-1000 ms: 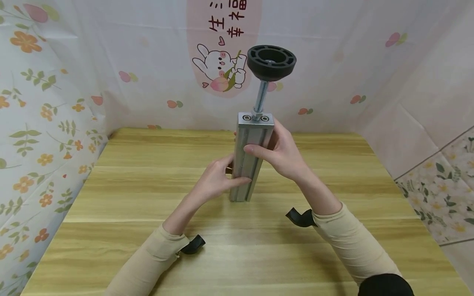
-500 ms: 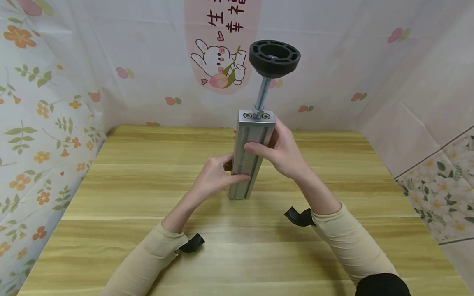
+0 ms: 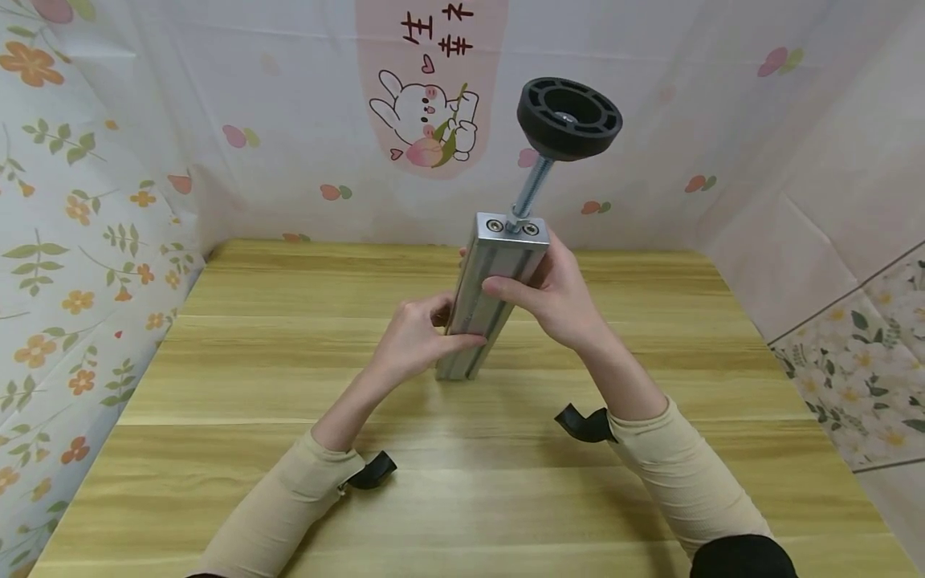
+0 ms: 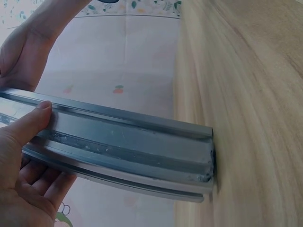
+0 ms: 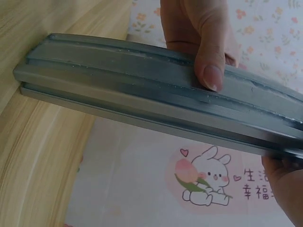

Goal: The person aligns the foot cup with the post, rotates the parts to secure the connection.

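Note:
A silver slotted aluminium profile leans to the right, its lower end at the tabletop. Two screws sit in its top end plate, and from it rises a threaded rod carrying a round black foot. My left hand grips the lower part, thumb across the front face; the left wrist view shows its fingers curled beneath the profile. Higher up, my right hand holds the profile from the right with the thumb on the front. Its other fingers are mostly hidden behind.
The wooden table has a floral cloth along its left side and a pale printed cloth at the back. Black curved pieces stick out from both sleeve cuffs.
The profile's top with the black foot has tipped to the right, and its lower end has shifted slightly left. Both hands keep hold of it.

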Demonstrator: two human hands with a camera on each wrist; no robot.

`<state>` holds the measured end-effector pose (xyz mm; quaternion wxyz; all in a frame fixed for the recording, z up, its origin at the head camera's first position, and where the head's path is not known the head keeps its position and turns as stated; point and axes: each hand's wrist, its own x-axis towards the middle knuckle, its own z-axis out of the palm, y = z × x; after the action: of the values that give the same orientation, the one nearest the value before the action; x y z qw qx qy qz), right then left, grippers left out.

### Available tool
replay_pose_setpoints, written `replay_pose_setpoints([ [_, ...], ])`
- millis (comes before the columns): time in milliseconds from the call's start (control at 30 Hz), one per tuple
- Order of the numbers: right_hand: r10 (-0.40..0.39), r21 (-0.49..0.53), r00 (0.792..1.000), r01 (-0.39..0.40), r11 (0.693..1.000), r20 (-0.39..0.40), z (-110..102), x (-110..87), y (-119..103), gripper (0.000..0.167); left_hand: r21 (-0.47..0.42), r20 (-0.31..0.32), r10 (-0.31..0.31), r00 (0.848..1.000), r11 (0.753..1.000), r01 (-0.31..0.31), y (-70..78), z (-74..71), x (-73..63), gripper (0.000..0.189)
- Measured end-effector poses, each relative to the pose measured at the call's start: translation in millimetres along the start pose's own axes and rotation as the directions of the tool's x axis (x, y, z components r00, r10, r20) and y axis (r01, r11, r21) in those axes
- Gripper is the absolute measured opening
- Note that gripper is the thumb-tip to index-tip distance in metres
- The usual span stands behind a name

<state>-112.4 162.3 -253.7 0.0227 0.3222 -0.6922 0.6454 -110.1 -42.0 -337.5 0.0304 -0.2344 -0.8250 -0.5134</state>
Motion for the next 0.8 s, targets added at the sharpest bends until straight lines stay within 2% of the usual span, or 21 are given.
replay_pose_setpoints([
  [200, -0.026, 0.035, 0.999, 0.027, 0.999, -0.03, 0.0, -3.0, -0.4, 0.053, 0.031, -0.017, -0.004, 1.0, 1.0, 0.005, 2.7, -4.1, -0.4, 0.046],
  [467, -0.071, 0.135, 0.996, 0.077, 0.988, -0.049, -0.2, -3.9, 3.5, 0.05, 0.001, -0.022, 0.004, 1.0, 1.0, -0.004, 2.7, -7.9, -0.7, 0.042],
  [800, -0.103, 0.136, 0.989, 0.116, 0.984, -0.102, -4.1, -9.2, 9.1, 0.046, 0.03, -0.034, 0.024, 0.999, 0.999, -0.023, 3.1, -11.0, 0.9, 0.04],
])
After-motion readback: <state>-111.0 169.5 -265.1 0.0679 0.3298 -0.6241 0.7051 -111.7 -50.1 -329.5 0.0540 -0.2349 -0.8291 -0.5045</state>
